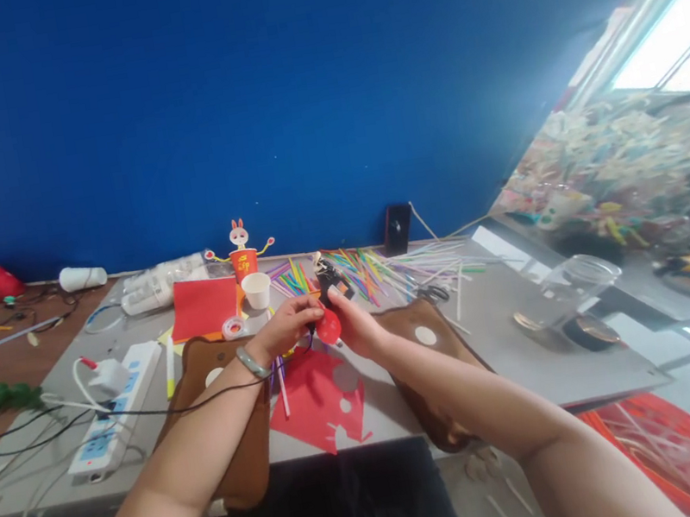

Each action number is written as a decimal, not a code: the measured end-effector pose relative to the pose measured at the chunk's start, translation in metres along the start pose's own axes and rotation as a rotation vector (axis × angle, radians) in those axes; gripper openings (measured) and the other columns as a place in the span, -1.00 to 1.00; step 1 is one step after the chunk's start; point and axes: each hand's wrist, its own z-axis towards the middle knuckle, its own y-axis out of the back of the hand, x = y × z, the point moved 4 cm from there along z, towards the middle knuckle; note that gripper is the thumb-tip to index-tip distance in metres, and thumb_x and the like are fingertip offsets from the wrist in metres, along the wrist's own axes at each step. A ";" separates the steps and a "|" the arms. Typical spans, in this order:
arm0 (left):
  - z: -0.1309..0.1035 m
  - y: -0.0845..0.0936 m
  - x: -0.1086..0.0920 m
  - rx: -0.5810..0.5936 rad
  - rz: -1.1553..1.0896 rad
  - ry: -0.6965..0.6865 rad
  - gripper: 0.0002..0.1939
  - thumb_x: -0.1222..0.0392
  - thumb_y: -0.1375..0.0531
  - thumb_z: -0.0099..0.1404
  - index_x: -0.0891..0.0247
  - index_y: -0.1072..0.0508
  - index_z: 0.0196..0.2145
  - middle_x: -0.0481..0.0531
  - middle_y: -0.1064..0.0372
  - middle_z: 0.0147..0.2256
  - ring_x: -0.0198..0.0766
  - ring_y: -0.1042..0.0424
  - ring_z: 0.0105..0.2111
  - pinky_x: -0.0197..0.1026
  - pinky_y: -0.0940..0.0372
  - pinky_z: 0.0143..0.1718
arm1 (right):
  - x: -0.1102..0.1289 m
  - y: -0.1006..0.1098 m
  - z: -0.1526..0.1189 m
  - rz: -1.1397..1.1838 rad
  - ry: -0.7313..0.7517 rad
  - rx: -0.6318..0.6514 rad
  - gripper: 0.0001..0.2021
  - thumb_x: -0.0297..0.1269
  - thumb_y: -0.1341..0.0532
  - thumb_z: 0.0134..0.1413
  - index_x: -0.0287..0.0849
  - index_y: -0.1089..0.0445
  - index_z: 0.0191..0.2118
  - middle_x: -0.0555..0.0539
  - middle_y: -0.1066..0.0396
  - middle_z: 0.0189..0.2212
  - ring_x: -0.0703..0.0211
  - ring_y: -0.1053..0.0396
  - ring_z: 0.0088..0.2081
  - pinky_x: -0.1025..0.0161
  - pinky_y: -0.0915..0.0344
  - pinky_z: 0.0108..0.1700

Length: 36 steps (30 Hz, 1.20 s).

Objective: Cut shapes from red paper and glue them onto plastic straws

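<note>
Over the middle of the table, my left hand is closed at the left edge of a small red disc. My right hand is wrapped round a black tool with a pale tip, just above and right of the disc. A black cable runs from near the hands across my left wrist. Below them lies a cut red sheet with round holes. A white paper cup stands behind my left hand, in front of a red cup with a rabbit head.
Brown pads lie on both sides. A white power strip is at left, with red paper behind. Colourful sticks, scissors and a black phone-like device lie behind and right. A clear jar is at far right.
</note>
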 end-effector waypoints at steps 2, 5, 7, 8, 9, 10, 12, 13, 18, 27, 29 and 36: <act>0.000 0.001 0.000 -0.003 0.003 -0.001 -0.62 0.00 -0.44 -0.02 0.31 -0.41 -0.45 -0.06 -0.37 -0.54 -0.38 -0.34 -0.54 -0.31 -0.22 -0.45 | 0.001 0.001 0.001 0.002 0.032 -0.029 -0.54 0.11 -0.32 -0.05 -0.15 -0.44 -0.16 -0.04 -0.53 -0.35 0.11 -0.48 -0.28 0.22 -0.40 -0.24; 0.000 0.002 0.000 0.014 0.024 -0.005 -0.64 -0.01 -0.43 0.02 0.31 -0.45 -0.43 -0.03 -0.40 -0.50 -0.33 -0.38 -0.48 -0.26 -0.28 -0.36 | 0.010 0.006 0.002 -0.012 0.103 -0.057 -0.58 0.07 -0.28 -0.02 -0.15 -0.45 -0.14 -0.09 -0.55 -0.26 0.03 -0.49 -0.16 0.15 -0.42 -0.12; 0.001 0.004 -0.001 0.002 0.091 -0.045 -0.66 -0.02 -0.40 0.07 0.32 -0.48 -0.42 0.03 -0.44 -0.43 -0.30 -0.41 -0.40 -0.23 -0.31 -0.26 | 0.020 0.015 0.003 0.003 0.171 -0.118 -0.61 0.01 -0.28 -0.03 -0.14 -0.45 -0.15 -0.09 -0.55 -0.23 0.02 -0.49 -0.13 0.13 -0.42 -0.10; 0.002 0.007 -0.002 -0.033 0.140 -0.075 -0.67 -0.02 -0.39 0.09 0.33 -0.49 -0.41 0.04 -0.46 -0.40 -0.29 -0.42 -0.37 -0.23 -0.31 -0.23 | 0.025 0.020 0.003 0.015 0.196 -0.156 -0.63 -0.02 -0.28 -0.04 -0.13 -0.45 -0.15 -0.09 -0.55 -0.23 0.02 -0.49 -0.14 0.13 -0.43 -0.11; 0.004 0.012 -0.003 -0.084 0.193 -0.102 -0.67 -0.02 -0.37 0.11 0.33 -0.50 -0.39 0.05 -0.46 -0.38 -0.29 -0.42 -0.34 -0.23 -0.31 -0.21 | 0.030 0.026 0.003 0.022 0.209 -0.190 -0.64 -0.04 -0.28 -0.05 -0.13 -0.44 -0.15 -0.08 -0.54 -0.25 0.03 -0.50 -0.17 0.13 -0.44 -0.14; 0.005 0.017 -0.003 -0.142 0.244 -0.120 -0.67 -0.02 -0.36 0.12 0.33 -0.51 -0.38 0.04 -0.46 -0.38 -0.29 -0.42 -0.34 -0.24 -0.30 -0.22 | 0.033 0.031 0.003 0.024 0.210 -0.219 -0.64 -0.06 -0.27 -0.06 -0.13 -0.44 -0.15 -0.07 -0.54 -0.28 0.04 -0.51 -0.22 0.13 -0.44 -0.18; 0.008 0.029 -0.001 -0.245 0.330 -0.132 -0.68 -0.03 -0.33 0.14 0.34 -0.51 -0.36 0.00 -0.44 -0.42 -0.32 -0.39 -0.39 -0.27 -0.28 -0.29 | 0.035 0.040 0.002 0.018 0.199 -0.253 -0.66 -0.07 -0.26 -0.06 -0.13 -0.43 -0.16 -0.04 -0.51 -0.37 0.09 -0.49 -0.34 0.14 -0.45 -0.26; 0.009 0.034 0.000 -0.280 0.364 -0.131 -0.68 -0.03 -0.32 0.15 0.34 -0.50 -0.36 -0.02 -0.42 -0.45 -0.34 -0.37 -0.42 -0.29 -0.26 -0.32 | 0.035 0.043 0.001 0.016 0.197 -0.263 -0.68 -0.08 -0.26 -0.07 -0.14 -0.42 -0.19 -0.02 -0.48 -0.42 0.13 -0.46 -0.41 0.15 -0.44 -0.29; 0.011 0.048 0.006 -0.352 0.485 -0.098 -0.74 0.02 -0.28 0.15 0.32 -0.48 -0.42 -0.08 -0.35 -0.55 -0.37 -0.31 -0.53 -0.31 -0.21 -0.45 | 0.015 0.053 -0.007 -0.013 0.160 -0.264 -0.79 -0.26 -0.35 -0.16 -0.17 -0.43 -0.33 0.09 -0.35 -0.59 0.32 -0.25 -0.59 0.26 -0.35 -0.43; 0.009 0.041 0.009 -0.367 0.557 0.013 -0.77 0.07 -0.33 0.06 0.31 -0.48 -0.46 -0.05 -0.42 -0.53 -0.35 -0.34 -0.51 -0.31 -0.23 -0.45 | -0.004 0.055 -0.015 -0.329 0.070 -0.215 -0.79 -0.21 -0.39 -0.11 -0.17 -0.44 -0.35 0.09 -0.32 -0.66 0.26 -0.26 -0.59 0.25 -0.25 -0.48; 0.008 0.040 0.012 -0.348 0.503 0.061 -0.75 0.06 -0.34 0.05 0.32 -0.49 -0.43 -0.05 -0.43 -0.52 -0.36 -0.34 -0.52 -0.31 -0.23 -0.46 | -0.001 0.053 -0.017 -0.388 0.079 -0.226 -0.79 -0.17 -0.38 -0.09 -0.17 -0.44 -0.37 0.07 -0.34 -0.65 0.25 -0.27 -0.58 0.26 -0.25 -0.49; 0.007 0.038 0.021 -0.279 0.497 0.090 -0.75 0.05 -0.33 0.11 0.31 -0.52 -0.38 -0.05 -0.44 -0.49 -0.35 -0.37 -0.50 -0.31 -0.25 -0.44 | 0.000 0.059 -0.016 -0.517 0.072 -0.236 -0.66 0.03 -0.30 0.04 -0.18 -0.44 -0.45 0.02 -0.34 -0.67 0.25 -0.27 -0.62 0.28 -0.21 -0.55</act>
